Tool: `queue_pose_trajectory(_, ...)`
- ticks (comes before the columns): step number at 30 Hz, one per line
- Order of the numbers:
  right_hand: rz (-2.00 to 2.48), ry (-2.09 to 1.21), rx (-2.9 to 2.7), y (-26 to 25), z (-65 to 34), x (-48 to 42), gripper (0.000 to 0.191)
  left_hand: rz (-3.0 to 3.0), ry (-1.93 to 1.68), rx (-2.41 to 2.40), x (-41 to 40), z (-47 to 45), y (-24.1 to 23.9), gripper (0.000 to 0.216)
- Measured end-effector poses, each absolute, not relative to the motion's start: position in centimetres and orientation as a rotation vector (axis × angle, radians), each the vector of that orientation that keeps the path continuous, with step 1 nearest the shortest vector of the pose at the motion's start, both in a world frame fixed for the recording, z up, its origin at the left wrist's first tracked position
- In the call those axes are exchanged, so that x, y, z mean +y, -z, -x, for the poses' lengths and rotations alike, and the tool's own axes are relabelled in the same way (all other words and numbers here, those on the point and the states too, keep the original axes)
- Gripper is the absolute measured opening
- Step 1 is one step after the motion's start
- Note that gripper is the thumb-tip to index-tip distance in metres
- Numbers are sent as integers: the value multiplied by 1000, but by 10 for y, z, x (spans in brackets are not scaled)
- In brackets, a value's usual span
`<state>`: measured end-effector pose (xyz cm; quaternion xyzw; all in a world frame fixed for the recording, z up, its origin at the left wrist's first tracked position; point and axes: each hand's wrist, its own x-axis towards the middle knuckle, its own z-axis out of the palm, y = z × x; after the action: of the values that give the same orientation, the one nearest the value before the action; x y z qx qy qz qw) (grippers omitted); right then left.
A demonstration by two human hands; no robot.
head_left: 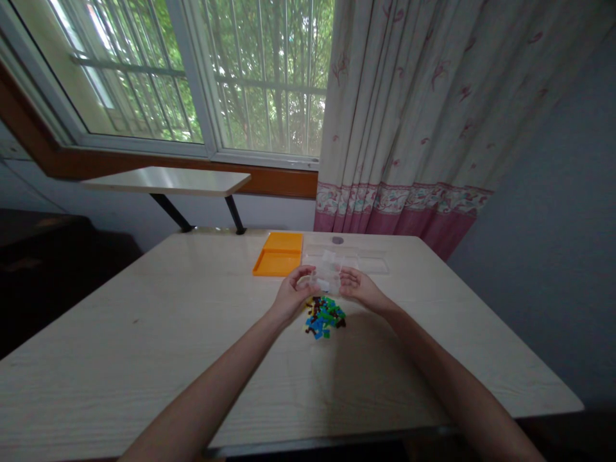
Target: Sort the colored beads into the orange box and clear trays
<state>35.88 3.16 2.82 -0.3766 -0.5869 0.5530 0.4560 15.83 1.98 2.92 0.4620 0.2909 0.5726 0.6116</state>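
Observation:
Between my two hands is a small clear plastic box [328,280], its lid part tipped up at the back. My left hand [294,290] is closed on its left side, thumb in front. At the right side my right hand [359,284] grips it with bent fingers. Something small and whitish seems to lie in the box, too faint to name. Just below the box, on the table, is a loose pile of small plastic pieces [325,316] in blue, green, brown and yellow.
An open orange case [278,262] lies behind my left hand. Clear plastic trays [373,262] lie behind my right hand. A round dark disc [337,240] is at the rear of the pale table [231,359]. A raised shelf [178,179] stands at the back left, near the window and curtain [385,128].

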Motion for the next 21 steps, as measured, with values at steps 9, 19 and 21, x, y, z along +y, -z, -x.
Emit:
queue_pose_trajectory(9,945,-1250,-1481,-21,-358,32,82,-1129,-1307,721,18,-162,-28,46)
queue_pose_trajectory(19,984,-1243,-1534,-34,-376,35,54,-1171,-1277,698,19,-161,-23,53)
queue_pose_trajectory(21,1003,-1242,-1537,-42,-399,39,55,-1161,-1267,721,19,-160,-23,51)
